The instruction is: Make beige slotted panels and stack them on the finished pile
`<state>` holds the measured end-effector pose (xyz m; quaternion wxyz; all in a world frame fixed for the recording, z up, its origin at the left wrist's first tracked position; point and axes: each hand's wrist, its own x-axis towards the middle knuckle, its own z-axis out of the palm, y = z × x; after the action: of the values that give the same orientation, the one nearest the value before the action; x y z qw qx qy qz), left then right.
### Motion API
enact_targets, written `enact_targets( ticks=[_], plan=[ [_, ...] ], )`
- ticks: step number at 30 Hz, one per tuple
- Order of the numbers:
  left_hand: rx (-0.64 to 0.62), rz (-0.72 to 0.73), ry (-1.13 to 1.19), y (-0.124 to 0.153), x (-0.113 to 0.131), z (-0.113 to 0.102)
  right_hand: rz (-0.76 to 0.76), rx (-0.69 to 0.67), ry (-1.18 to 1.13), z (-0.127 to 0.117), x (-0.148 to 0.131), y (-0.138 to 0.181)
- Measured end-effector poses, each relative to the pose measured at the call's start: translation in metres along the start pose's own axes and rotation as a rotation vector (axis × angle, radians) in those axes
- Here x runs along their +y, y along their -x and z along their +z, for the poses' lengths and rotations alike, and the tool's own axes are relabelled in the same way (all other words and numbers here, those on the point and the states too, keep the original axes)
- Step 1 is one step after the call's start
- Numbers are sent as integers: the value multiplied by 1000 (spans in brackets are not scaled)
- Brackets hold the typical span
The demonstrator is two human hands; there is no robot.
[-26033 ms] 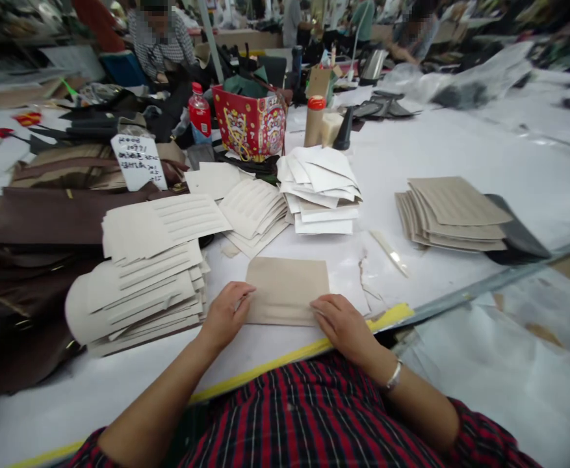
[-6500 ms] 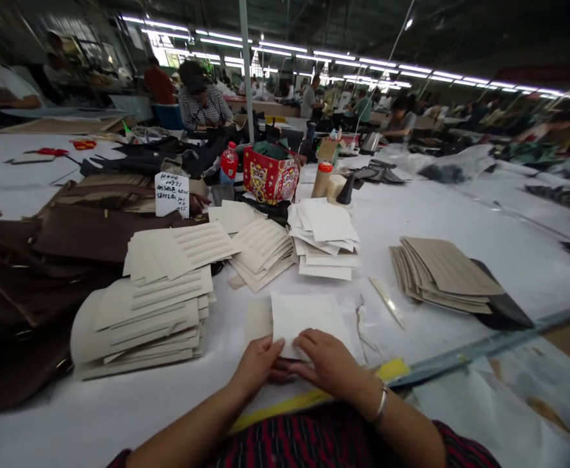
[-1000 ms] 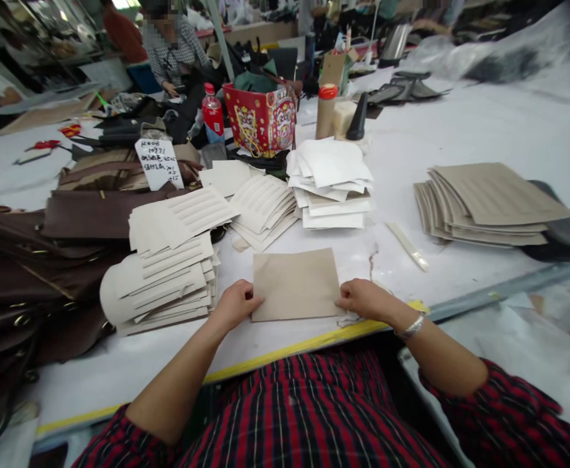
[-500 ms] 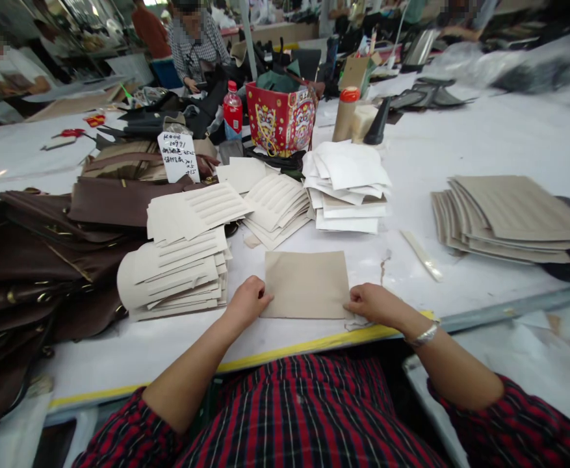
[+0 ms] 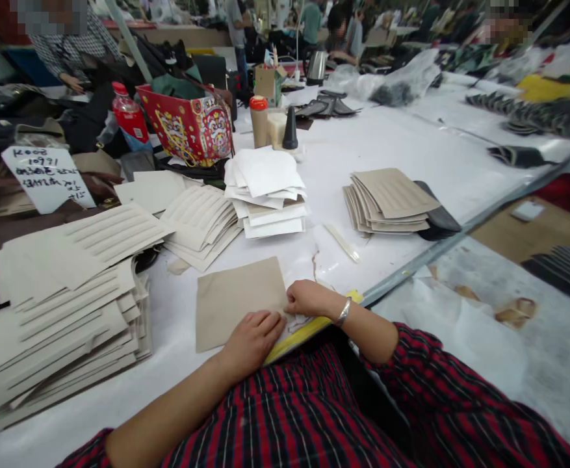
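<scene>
A beige rectangular fabric piece (image 5: 236, 300) lies flat on the white table (image 5: 401, 143) near the yellow front edge. My left hand (image 5: 255, 339) rests on its near right corner, fingers pressed down. My right hand (image 5: 309, 298) pinches the piece's right edge, with a bit of white paper under it. To the left stands a tall stack of cream ribbed pieces (image 5: 65, 305). Behind lie a second cream stack (image 5: 199, 221) and a white paper stack (image 5: 268, 190). A beige finished stack (image 5: 387, 200) sits to the right.
A thin white strip (image 5: 342, 243) lies right of the piece. A red patterned bag (image 5: 187, 129), a red bottle (image 5: 129, 118), an orange-capped bottle (image 5: 259, 121) and a handwritten card (image 5: 45, 177) stand behind. Other people work at the far side. A metal rail (image 5: 460, 242) bounds the table on the right.
My left hand has slid from the piece's left edge to its near right corner, close to my right hand. The view has swung to the right.
</scene>
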<state>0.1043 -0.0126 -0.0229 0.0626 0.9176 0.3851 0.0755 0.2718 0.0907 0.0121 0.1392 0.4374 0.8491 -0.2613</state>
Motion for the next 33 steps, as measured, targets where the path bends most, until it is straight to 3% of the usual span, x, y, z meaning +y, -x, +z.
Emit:
enact_targets(
  ticks=[7, 14, 16, 21, 28, 33],
  plan=[
    [-150, 25, -66, -5, -2, -11, -20, -350, -521, -7, 18, -11],
    [-182, -5, -101, -18, 4, -16, -19, -438, -542, -12, 20, -19],
    [-203, -6, -98, -21, 5, -18, -36, -396, -524, -16, 23, -23],
    [-209, -10, -57, -22, 3, -20, -138, -141, -526, -25, 37, -38],
    [19, -126, 99, -25, 1, -5, -128, -96, -355, -21, 35, -42],
    [108, -307, 129, -35, 1, 3, -130, -75, -213, -22, 30, -41]
  ],
)
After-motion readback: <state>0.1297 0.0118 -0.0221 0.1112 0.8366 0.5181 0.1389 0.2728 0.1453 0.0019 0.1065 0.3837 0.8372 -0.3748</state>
